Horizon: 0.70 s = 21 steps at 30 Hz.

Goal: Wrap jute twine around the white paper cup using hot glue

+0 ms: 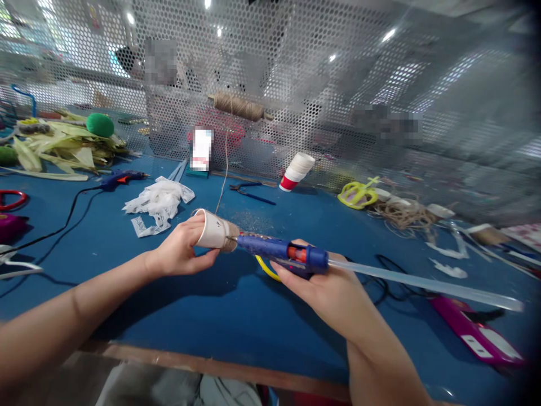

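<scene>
My left hand (183,245) is closed around a white paper cup (210,230), which lies tilted on its side with its mouth toward the left. Twine is wrapped about the cup's base end, and a strand of twine (225,169) runs up from it to a spool (238,107) on the mesh panel. In my right hand (325,287) is a blue glue gun (270,248), its nozzle at the twine-wrapped end of the cup. Whether the tip touches cannot be made out. A long clear glue stick (426,282) sticks out of the gun's back.
Pliers (252,193), stacked cups (297,170) and crumpled white plastic (158,200) lie beyond my hands. A second glue gun (122,179) and corn husks (71,144) are at left. Yellow-handled scissors (358,194), loose twine (399,214) and a magenta device (477,332) are at right. Perforated metal stands behind.
</scene>
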Each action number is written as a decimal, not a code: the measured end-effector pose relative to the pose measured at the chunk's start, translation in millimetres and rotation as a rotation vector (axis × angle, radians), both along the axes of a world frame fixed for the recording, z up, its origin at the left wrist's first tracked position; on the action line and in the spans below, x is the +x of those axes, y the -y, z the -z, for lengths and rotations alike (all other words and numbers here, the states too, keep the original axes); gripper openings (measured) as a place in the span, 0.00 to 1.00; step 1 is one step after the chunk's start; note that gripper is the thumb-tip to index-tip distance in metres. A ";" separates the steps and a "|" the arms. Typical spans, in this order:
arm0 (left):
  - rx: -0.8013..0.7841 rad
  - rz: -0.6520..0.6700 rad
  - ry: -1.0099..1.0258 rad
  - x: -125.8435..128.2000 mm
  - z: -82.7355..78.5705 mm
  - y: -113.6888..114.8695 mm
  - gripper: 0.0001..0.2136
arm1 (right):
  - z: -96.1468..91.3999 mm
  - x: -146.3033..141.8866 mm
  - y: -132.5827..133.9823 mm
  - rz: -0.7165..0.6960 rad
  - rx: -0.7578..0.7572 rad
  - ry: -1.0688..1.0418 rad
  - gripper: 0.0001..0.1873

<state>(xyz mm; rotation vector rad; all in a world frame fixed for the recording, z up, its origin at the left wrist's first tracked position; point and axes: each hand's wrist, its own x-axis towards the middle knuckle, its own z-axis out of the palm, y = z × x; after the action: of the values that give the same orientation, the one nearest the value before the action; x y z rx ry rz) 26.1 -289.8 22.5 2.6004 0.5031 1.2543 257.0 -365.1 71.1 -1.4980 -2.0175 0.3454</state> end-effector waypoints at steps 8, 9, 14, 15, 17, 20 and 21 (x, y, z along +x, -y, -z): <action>0.112 0.006 -0.003 1.3 1.6 1.8 0.05 | -5.4 -0.9 -4.9 -0.017 0.110 0.074 0.06; 0.119 0.011 0.000 1.5 1.8 1.9 0.04 | -6.2 -1.0 -5.1 -0.019 0.118 0.082 0.07; 0.095 -0.004 -0.007 1.6 1.8 1.1 0.05 | -8.4 -2.5 -2.4 -0.054 0.140 0.064 0.08; 0.088 -0.014 -0.006 1.5 1.6 0.9 0.05 | -8.5 -2.9 -1.5 -0.053 0.145 0.063 0.08; 0.079 -0.028 -0.001 1.3 1.3 0.8 0.05 | -8.6 -3.7 -0.4 -0.045 0.164 0.079 0.08; 0.072 -0.014 0.001 1.7 1.1 1.6 0.05 | -9.0 -3.9 -1.2 -0.046 0.197 0.094 0.08; 0.076 -0.003 0.006 1.9 1.3 2.0 0.05 | -9.0 -3.7 -1.9 -0.050 0.202 0.090 0.08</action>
<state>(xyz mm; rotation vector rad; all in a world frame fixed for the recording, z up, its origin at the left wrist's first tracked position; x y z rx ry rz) 28.0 -291.7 21.2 2.6580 0.4673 1.3061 253.3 -363.2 80.0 -1.3624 -2.0942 0.0916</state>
